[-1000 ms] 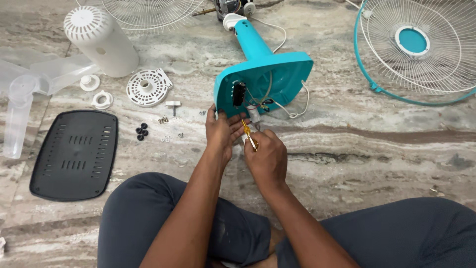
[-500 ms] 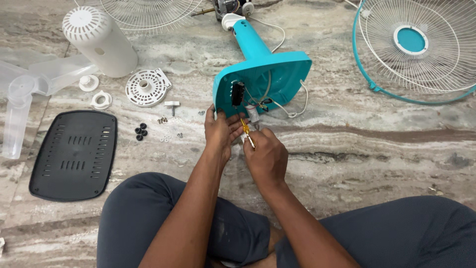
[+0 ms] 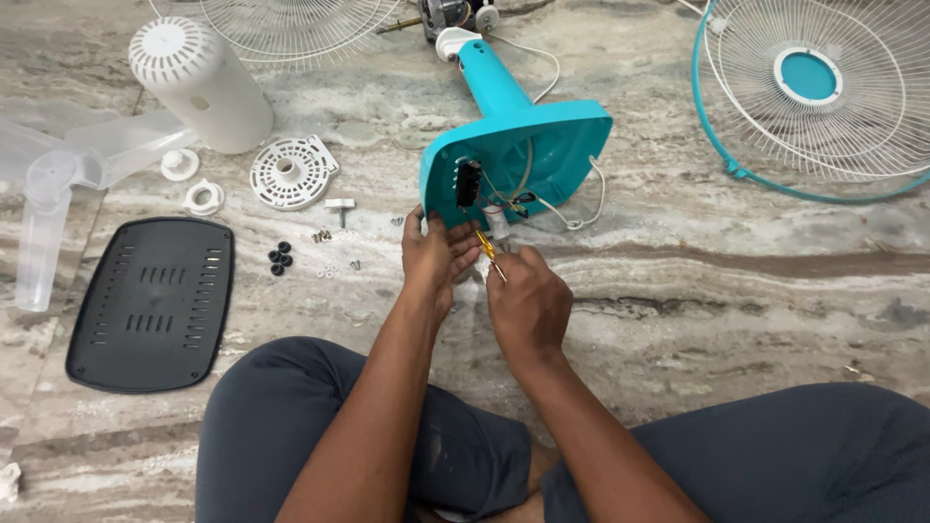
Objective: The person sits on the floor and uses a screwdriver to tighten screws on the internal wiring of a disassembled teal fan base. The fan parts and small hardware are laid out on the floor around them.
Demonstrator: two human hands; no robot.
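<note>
My right hand (image 3: 528,305) is covering most of the small yellow-handled tool (image 3: 487,250) — its fingers are closing around it, and the tip is too small to make out. My left hand (image 3: 436,257) is gripping the lower edge of the teal fan base (image 3: 542,145), which is lying on the marble floor (image 3: 678,291) — open underside facing me, neck pointing away toward the motor (image 3: 441,15), half cut off.
</note>
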